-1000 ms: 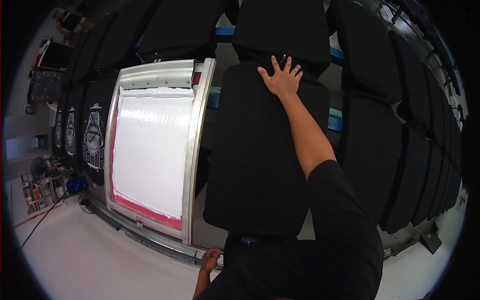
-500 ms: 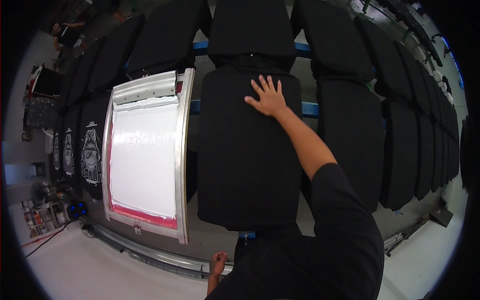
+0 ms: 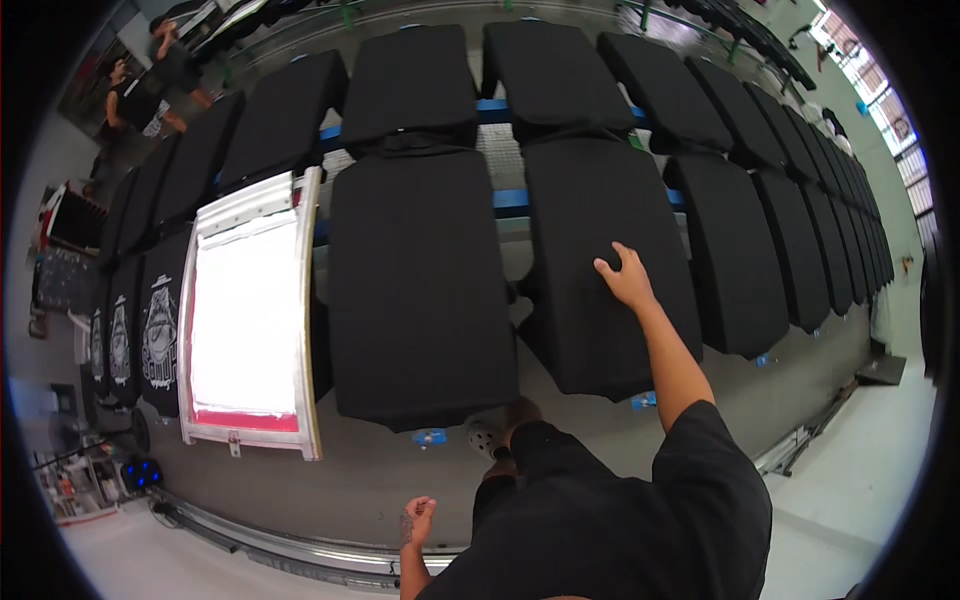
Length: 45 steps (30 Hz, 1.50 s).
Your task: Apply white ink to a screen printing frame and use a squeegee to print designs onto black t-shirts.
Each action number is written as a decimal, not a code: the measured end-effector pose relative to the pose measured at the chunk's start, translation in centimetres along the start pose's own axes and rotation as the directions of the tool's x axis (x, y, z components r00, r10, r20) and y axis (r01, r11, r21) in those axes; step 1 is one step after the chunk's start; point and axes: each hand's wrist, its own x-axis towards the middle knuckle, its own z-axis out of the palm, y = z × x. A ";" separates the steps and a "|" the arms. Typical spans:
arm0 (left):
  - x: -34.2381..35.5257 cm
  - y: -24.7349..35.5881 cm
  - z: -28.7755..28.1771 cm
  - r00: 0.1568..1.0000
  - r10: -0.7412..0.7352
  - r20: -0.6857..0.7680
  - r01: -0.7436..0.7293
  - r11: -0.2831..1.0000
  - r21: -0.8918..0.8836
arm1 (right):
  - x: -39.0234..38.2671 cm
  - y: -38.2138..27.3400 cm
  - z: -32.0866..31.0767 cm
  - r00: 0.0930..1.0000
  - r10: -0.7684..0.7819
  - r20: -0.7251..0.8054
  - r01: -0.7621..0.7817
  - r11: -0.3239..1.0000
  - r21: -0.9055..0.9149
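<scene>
My right hand [image 3: 623, 275] is open over a black shirt [image 3: 603, 338] stretched on a board, right of centre, with fingers spread and slightly bent; I cannot tell if they touch it. My left hand [image 3: 420, 520] is low near my body, fingers curled, what is in them unclear. Another board with a plain black shirt [image 3: 420, 290] lies in the middle. Left of that stands a metal-framed screen [image 3: 310, 290] covered with white ink over red edging, with a silver squeegee [image 3: 243, 206] across its far end.
Two long rows of shirt-covered boards [image 3: 755, 260] stretch sideways, some printed white [image 3: 160, 330] at left. A rail [image 3: 300, 560] runs near my feet. Two people [image 3: 135, 100] stand at far left. A fan [image 3: 68, 430] and shelves sit lower left; windows line the far right.
My right hand has left the middle shirt and moved over the one to its right. The view has shifted rightward, so the screen sits further left and more boards show.
</scene>
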 end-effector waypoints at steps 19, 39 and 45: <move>-6.6 8.8 27.3 0.934 -0.331 0.134 0.319 0.942 0.106 | 34.8 3.2 5.2 0.944 -0.311 -0.106 0.291 0.941 -0.171; -9.2 16.0 35.4 0.936 -0.334 -0.108 0.327 0.942 -0.076 | 37.6 5.0 3.2 0.903 -0.115 0.414 0.255 0.919 -0.300; -11.6 12.2 38.2 0.913 -0.405 -0.051 0.400 0.913 -0.080 | 33.7 6.5 1.0 0.885 -0.308 0.349 0.389 0.901 -0.191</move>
